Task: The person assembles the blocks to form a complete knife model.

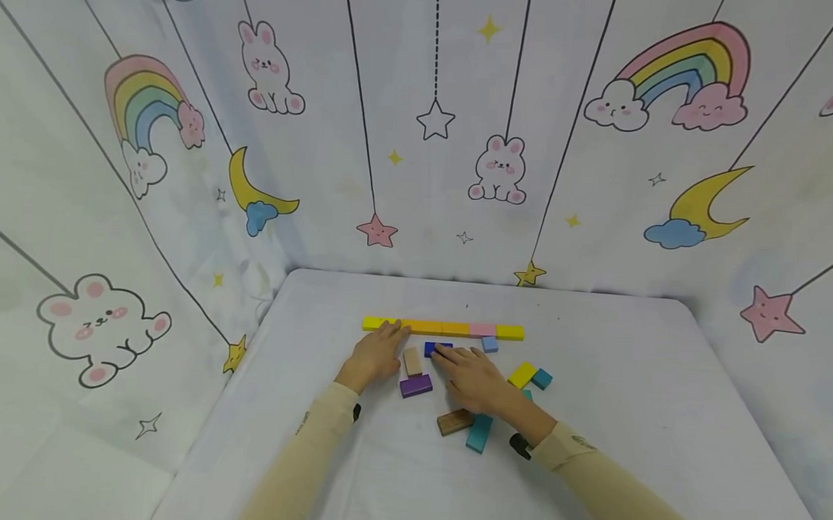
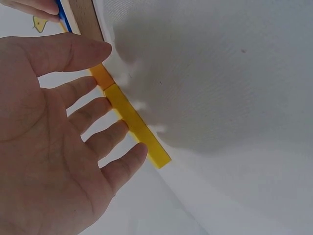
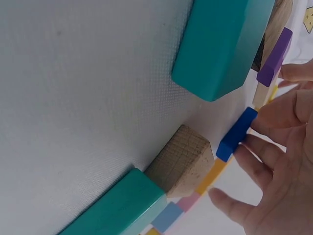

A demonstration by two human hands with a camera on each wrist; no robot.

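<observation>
My left hand (image 1: 374, 356) lies palm down in the head view, fingertips at the left part of a row of yellow and orange blocks. In the left wrist view its spread fingers touch the near side of a yellow block (image 2: 137, 125) beside an orange block (image 2: 102, 78). My right hand (image 1: 473, 378) reaches toward the middle, its loosely extended fingers touching a dark blue block (image 3: 237, 134). That block lies just in front of the row. Between the hands are a pale wooden block (image 1: 412, 362) and a purple block (image 1: 416, 386).
The row also has a pink block (image 1: 483, 330) and a yellow right end (image 1: 510, 333); a light blue cube (image 1: 489, 344) sits by it. Around my right forearm lie a yellow block (image 1: 522, 375), a teal cube (image 1: 542, 379), a brown block (image 1: 455, 422) and a teal block (image 1: 479, 433).
</observation>
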